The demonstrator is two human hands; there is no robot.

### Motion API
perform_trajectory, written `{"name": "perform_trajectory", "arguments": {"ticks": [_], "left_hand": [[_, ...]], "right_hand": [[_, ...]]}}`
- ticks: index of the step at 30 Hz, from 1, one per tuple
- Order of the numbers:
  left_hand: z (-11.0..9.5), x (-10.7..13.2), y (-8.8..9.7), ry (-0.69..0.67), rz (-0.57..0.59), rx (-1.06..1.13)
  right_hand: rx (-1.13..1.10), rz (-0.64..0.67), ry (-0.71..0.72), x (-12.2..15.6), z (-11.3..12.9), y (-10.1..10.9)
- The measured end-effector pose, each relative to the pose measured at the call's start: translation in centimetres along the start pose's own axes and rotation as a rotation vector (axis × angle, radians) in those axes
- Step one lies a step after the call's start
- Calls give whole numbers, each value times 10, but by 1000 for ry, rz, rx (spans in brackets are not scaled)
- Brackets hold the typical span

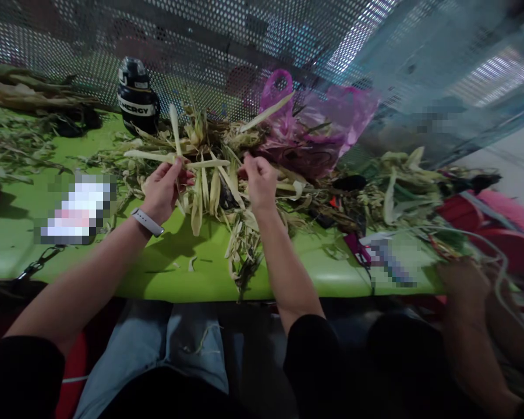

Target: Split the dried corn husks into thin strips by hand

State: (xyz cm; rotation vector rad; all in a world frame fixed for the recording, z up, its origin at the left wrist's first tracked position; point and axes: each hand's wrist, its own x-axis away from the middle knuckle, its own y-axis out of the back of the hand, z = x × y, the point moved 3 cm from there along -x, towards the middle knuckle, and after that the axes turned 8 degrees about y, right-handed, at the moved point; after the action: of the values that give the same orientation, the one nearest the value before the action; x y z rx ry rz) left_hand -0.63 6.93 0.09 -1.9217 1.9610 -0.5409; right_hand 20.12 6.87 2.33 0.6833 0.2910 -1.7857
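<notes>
My left hand [163, 183], with a pale wristband, pinches pale, flat leaf strips [207, 164] that look like dried husk. One strip points up from the fingers and others stick out to both sides. My right hand [259, 177] is closed in a pinch a little to the right. Thin leaf pieces lie close to its fingertips, but what it grips is too small to make out. Beneath and behind both hands spreads a tangled heap of dried leaves [216, 189], some hanging over the green tabletop [179, 273].
A black bottle [137, 105] stands behind the heap. A pink plastic bag [318, 137] sits at the back right. A blurred phone [81, 209] lies left, another device [390, 262] right. Perforated metal [192, 52] rises behind. Another person's hand [463, 282] is at far right.
</notes>
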Motion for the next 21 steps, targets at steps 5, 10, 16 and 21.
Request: {"name": "perform_trajectory", "arguments": {"ticks": [5, 10, 16, 21], "left_hand": [[6, 3, -2, 65, 30, 29], [15, 8, -6, 72, 150, -53], [10, 10, -5, -52, 127, -29], [8, 11, -7, -73, 192, -96]], "right_hand": [[-238, 342, -204, 13, -11, -34], [-271, 104, -171, 23, -4, -41], [-316, 261, -349, 29, -7, -50], [-345, 501, -291, 41, 1, -63]]}}
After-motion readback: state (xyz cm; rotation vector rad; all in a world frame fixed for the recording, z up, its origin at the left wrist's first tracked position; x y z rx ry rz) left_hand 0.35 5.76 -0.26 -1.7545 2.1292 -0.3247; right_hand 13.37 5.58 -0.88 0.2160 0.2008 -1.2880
